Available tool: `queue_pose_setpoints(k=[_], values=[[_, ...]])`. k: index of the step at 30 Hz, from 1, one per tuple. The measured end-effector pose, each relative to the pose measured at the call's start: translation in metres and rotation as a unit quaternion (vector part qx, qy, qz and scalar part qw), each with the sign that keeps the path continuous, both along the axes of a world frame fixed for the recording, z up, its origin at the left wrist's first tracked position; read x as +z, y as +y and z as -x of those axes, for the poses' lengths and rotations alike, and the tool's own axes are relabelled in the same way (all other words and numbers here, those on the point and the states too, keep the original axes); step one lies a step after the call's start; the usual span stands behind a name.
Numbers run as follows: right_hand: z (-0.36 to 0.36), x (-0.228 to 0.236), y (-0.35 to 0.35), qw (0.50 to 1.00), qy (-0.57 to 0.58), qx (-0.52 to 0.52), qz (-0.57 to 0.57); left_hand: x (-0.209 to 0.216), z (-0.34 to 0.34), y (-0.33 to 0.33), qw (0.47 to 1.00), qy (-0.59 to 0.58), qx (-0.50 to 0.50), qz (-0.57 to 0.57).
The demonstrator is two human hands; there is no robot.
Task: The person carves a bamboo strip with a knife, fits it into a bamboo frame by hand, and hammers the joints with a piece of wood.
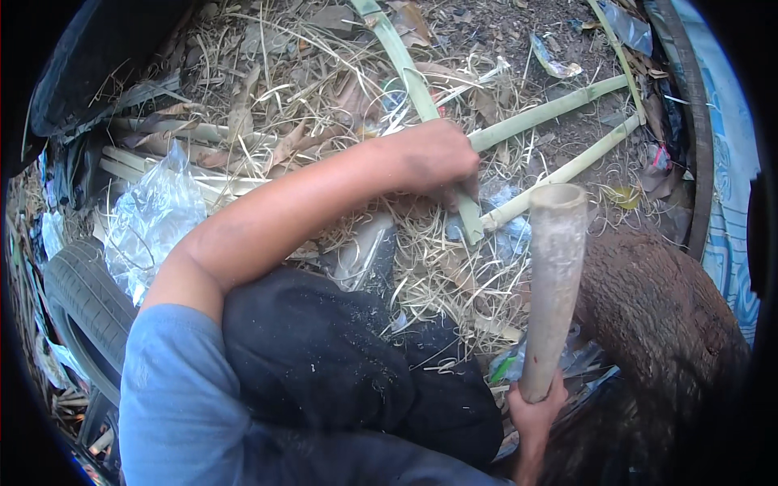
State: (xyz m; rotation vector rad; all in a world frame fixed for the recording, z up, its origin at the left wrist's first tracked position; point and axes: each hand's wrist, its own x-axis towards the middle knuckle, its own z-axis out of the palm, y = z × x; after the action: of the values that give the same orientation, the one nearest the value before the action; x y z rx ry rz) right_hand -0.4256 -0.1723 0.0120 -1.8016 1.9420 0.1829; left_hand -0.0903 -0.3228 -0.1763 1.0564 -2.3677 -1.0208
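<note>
My left hand (438, 159) reaches across and is closed round a flat green bamboo strip (403, 61). The strip runs from the top of the view down past my fist, and its lower end points at the littered ground. Low on the right, my right hand (536, 407) grips a thick pale bamboo tube (557, 283) near its lower end. That tube stands almost upright, with its hollow round end towards me. Beyond my left fist lies a green bamboo piece (559, 112), and a second bamboo piece (571, 168) slants below it.
Thin shavings (454, 279) and dry leaves cover the ground. A rough brown log (656, 283) lies at the right, beside a blue patterned sheet (729, 154). At the left are a crumpled clear plastic bag (158, 215) and a black tyre (89, 296). My dark-trousered leg (316, 356) is bent in front.
</note>
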Motion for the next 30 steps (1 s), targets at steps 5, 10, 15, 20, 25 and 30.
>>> queue_pose_setpoints(k=[5, 10, 15, 20, 25, 30], values=[[0.012, -0.010, 0.006, 0.999, -0.025, 0.027, 0.007, -0.002, 0.004, -0.002, 1.000, 0.016, -0.004, 0.015], [-0.008, -0.003, 0.010, 0.994, -0.091, 0.026, 0.045, -0.002, 0.002, -0.004, 0.999, 0.019, -0.011, 0.041], [-0.007, -0.006, 0.008, 0.995, -0.063, 0.017, 0.074, -0.004, 0.001, -0.001, 0.999, 0.013, -0.007, 0.034], [0.017, -0.002, 0.020, 0.998, -0.041, 0.049, 0.020, -0.006, 0.004, 0.000, 0.999, -0.004, -0.002, 0.037], [0.018, -0.024, 0.001, 0.994, 0.068, 0.023, -0.079, -0.005, -0.001, -0.004, 1.000, 0.005, 0.001, 0.025], [0.033, -0.012, 0.027, 0.987, -0.152, -0.011, 0.050, 0.003, 0.004, -0.002, 0.999, -0.013, -0.013, 0.036]])
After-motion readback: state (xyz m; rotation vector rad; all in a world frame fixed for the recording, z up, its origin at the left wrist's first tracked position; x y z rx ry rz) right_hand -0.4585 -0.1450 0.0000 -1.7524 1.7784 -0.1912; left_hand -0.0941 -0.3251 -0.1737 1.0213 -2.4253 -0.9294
